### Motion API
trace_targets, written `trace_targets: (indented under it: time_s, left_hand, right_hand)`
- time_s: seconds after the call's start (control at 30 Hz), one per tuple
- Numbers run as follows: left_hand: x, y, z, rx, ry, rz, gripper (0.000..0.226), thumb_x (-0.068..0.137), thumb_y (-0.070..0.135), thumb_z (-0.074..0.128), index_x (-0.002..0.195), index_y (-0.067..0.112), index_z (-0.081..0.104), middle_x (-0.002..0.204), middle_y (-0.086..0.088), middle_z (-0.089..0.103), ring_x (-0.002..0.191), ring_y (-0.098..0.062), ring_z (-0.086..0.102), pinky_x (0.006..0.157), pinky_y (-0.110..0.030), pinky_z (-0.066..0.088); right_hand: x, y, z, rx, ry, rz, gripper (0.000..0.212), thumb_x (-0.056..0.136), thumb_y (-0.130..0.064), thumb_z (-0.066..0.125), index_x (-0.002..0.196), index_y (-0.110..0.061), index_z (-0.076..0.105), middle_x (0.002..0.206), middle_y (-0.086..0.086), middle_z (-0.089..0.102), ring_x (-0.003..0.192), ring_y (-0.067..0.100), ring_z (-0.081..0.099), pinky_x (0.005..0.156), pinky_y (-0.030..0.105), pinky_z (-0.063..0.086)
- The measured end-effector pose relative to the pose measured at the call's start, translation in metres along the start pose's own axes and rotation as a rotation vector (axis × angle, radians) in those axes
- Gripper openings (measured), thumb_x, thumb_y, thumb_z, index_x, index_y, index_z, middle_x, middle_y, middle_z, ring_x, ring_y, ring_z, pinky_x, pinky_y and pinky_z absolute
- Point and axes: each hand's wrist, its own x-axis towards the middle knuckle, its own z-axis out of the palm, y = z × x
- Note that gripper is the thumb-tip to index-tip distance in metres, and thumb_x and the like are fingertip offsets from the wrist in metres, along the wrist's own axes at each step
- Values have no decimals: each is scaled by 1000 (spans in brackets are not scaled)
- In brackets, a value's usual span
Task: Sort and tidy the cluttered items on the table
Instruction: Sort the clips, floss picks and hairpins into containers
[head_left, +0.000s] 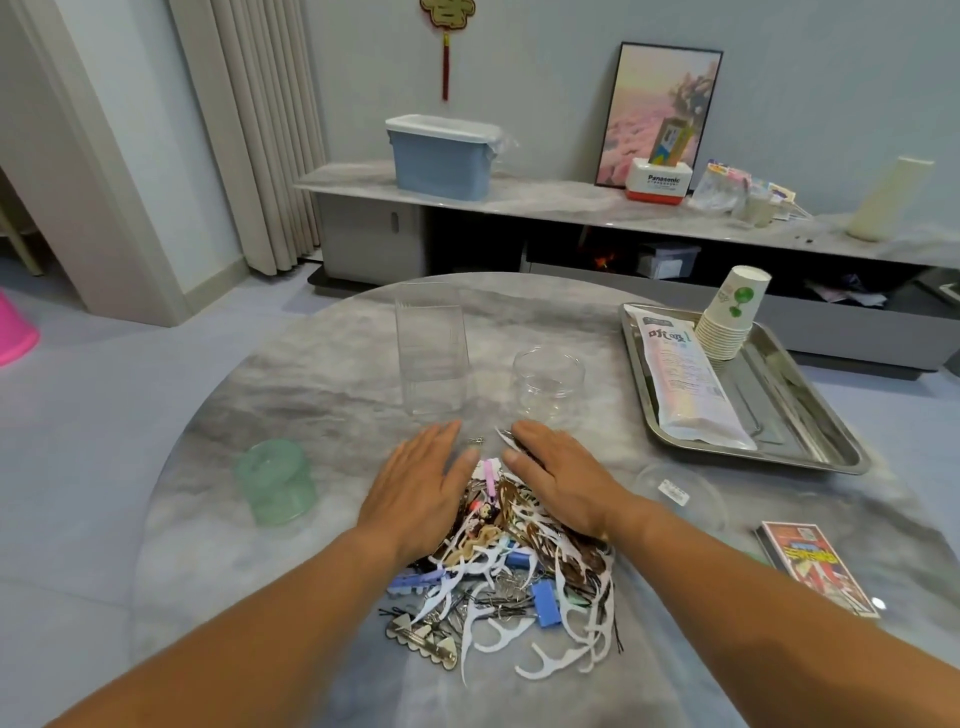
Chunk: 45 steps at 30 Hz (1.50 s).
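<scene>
Head view looks down on a round marbled desk (322, 374) with both forearms reaching forward over it. Left hand (421, 488) lies flat, fingers straight and together, grasping nothing, its palm on the far left edge of a pile of small items (514, 577). Right hand (558, 475) lies flat in the same way, fingers straight and released, on the far right edge of the pile, so the two hands flank its far end with a narrow gap between their thumbs. The pile lies under and just nearer than the hands, between the two forearms: white floss picks (545, 662), a blue binder clip (545, 603), dark hairpins and other clips, all tangled together. Just beyond the fingertips of the left hand stands a tall clear square container (431, 348), upright. Just beyond the right hand's fingertips stands a low clear round jar (548, 384). To the left of the left hand, well apart from it, sits a green translucent jar (278, 483). To the right of the right hand lies a clear round lid (680, 493) with a small label, and nearer than that a red card box (818, 566). Farther right, a steel tray (810, 415) holds a long white packet (685, 374) and a tilted stack of paper cups (730, 317).
</scene>
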Motion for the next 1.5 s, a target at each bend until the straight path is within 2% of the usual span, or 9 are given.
trace_targets:
  time_s: [0.23, 0.4, 0.5, 0.63, 0.73, 0.9, 1.07, 1.27, 1.5]
  left_hand:
    - [4, 6, 4, 22, -132, 183, 58, 105, 57, 14, 160, 38, 13, 166, 17, 14, 151, 3, 8, 126, -29, 1]
    - [-22, 17, 9, -41, -133, 201, 55, 107, 52, 20, 159, 36, 22, 165, 17, 22, 149, 3, 15, 124, -26, 8]
    - [-43, 21, 8, -53, -137, 213, 53, 108, 49, 20, 159, 34, 23, 165, 16, 23, 149, 3, 16, 124, -24, 8]
    - [-69, 26, 10, -47, -154, 238, 52, 109, 47, 21, 159, 34, 23, 164, 16, 23, 148, 4, 16, 120, -17, 4]
    - [-84, 28, 10, -49, -181, 260, 51, 108, 48, 22, 158, 37, 22, 164, 16, 24, 147, 6, 15, 118, -15, 2]
    - [-110, 17, -4, -113, -190, 225, 53, 104, 60, 24, 156, 50, 19, 161, 21, 29, 146, 0, 27, 119, -27, 24]
    - [-150, -16, -12, -161, 72, 68, 55, 100, 65, 24, 153, 53, 22, 159, 24, 28, 145, -1, 28, 118, -30, 28]
    - [-166, 0, 4, -49, 37, 125, 52, 103, 59, 20, 154, 50, 22, 161, 24, 22, 144, 13, 7, 121, -17, 1]
    - [-159, 20, 15, -64, 20, 166, 54, 105, 57, 18, 157, 44, 20, 163, 25, 19, 147, 11, 8, 124, -21, 3]
  right_hand:
    - [-24, -8, 13, 7, -10, -161, 50, 109, -40, 34, 157, -29, 34, 164, -8, 31, 151, 6, 22, 127, 35, 14]
    - [-51, -20, 15, 42, 31, -229, 44, 108, -28, 39, 152, -26, 44, 159, -7, 40, 146, 2, 31, 120, 16, 16]
    - [-73, -25, 15, 52, 24, -250, 44, 107, -25, 41, 150, -27, 46, 158, -9, 42, 141, -5, 31, 120, 17, 19]
    - [-102, -32, 14, 36, 11, -246, 44, 107, -21, 42, 150, -26, 47, 157, -11, 42, 131, -14, 27, 113, 6, 17]
    - [-122, -36, 15, 14, -17, -244, 45, 107, -23, 41, 151, -28, 44, 159, -11, 39, 139, -6, 31, 110, 4, 14]
    - [-148, -27, 10, 88, 64, -91, 49, 103, -42, 36, 151, -37, 44, 155, -15, 45, 138, -2, 39, 118, 27, 31]
    - [-187, -4, 13, 228, 268, 108, 59, 93, -55, 36, 145, -33, 54, 148, -14, 53, 131, -5, 43, 105, 4, 24]
    - [-194, -16, 35, 219, 251, 145, 59, 99, -55, 33, 151, -29, 46, 156, -12, 43, 143, 1, 33, 120, 21, 19]
    - [-182, -47, 54, 200, 247, 103, 49, 107, -46, 36, 152, -30, 44, 158, -14, 39, 146, 2, 29, 122, 21, 16]
